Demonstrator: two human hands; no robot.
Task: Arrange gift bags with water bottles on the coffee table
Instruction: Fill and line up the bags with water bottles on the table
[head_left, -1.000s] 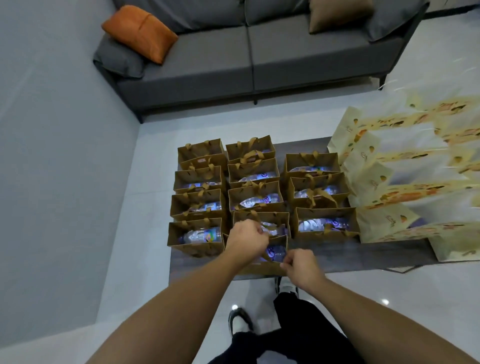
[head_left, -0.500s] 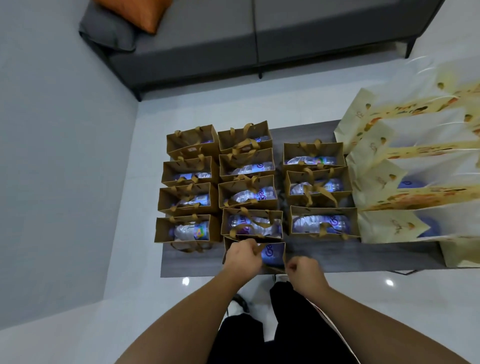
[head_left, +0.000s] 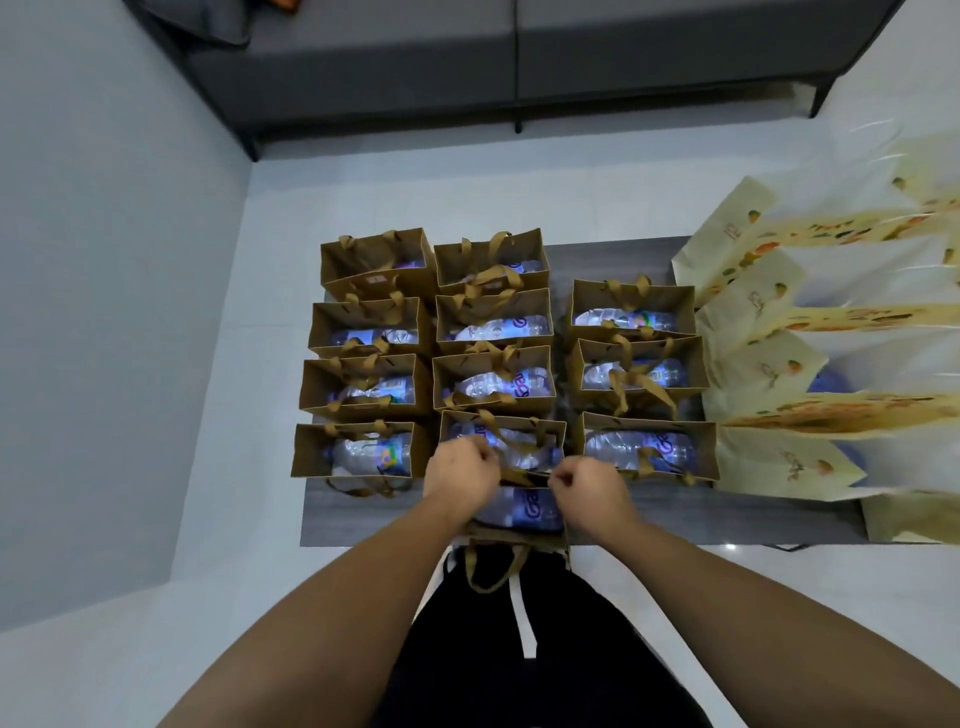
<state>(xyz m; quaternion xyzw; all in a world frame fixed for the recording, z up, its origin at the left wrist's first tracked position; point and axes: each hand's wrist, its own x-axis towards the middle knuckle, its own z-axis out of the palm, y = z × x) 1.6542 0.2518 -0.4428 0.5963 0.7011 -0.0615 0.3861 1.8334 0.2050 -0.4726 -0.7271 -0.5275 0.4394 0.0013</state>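
Several brown paper gift bags stand in three columns on the dark coffee table, each with a water bottle lying inside. The nearest bag of the middle column sits at the table's front edge, a bottle with a blue label showing in it. My left hand grips the left end of this bag's far rim, fingers curled. My right hand pinches the right end of the same rim. One ribbon handle hangs over the table edge.
Larger cream gift bags with orange print crowd the table's right side. A grey sofa stands beyond the table across white floor. A grey wall runs along the left. My dark trousers are right below the table edge.
The view has tilted down and come closer. Both hands moved up from the bag's near side to its far rim and now hold it at the two ends.
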